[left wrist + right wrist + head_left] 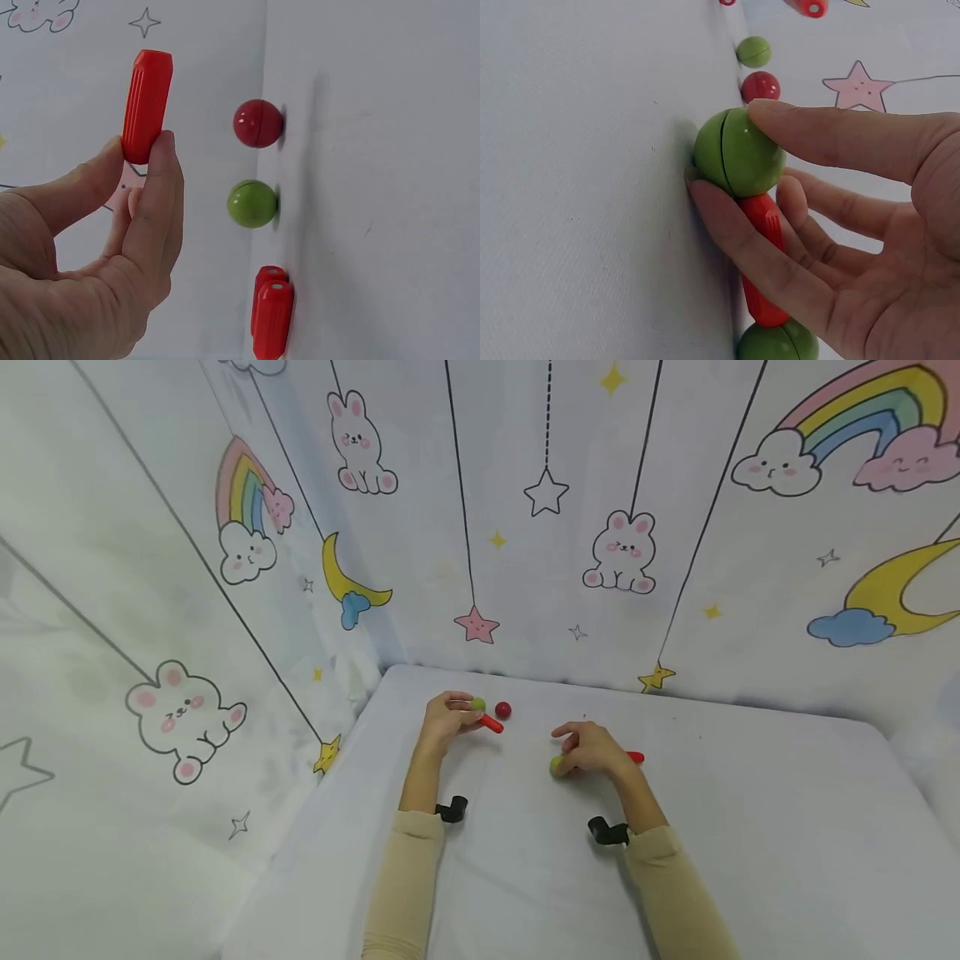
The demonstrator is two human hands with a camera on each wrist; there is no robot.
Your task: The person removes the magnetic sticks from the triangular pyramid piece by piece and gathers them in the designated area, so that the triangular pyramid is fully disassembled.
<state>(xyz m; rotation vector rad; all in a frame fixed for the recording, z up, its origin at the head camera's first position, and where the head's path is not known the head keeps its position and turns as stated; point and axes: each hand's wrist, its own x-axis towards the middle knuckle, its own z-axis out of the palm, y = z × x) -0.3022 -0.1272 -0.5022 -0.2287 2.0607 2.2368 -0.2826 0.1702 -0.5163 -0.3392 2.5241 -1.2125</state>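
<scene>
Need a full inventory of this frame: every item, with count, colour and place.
ball-and-stick piece: 1, two green balls joined by a red stick, on the table under the right hand
held red stick: 1, red, raised off the table in the left hand
loose green ball: 1, green, on the table beyond the left hand
red ball: 1, red, beside the loose green ball
lying red sticks: seemingly 2, red, side by side on the table
table: 1, white cloth
backdrop: white, with rabbits, rainbows, stars and moons, on three sides
wrist mounts: 2, black
sleeves: 2, beige
left hand: fingers pinch the held red stick
right hand: fingers pinch the ball-and-stick piece
</scene>
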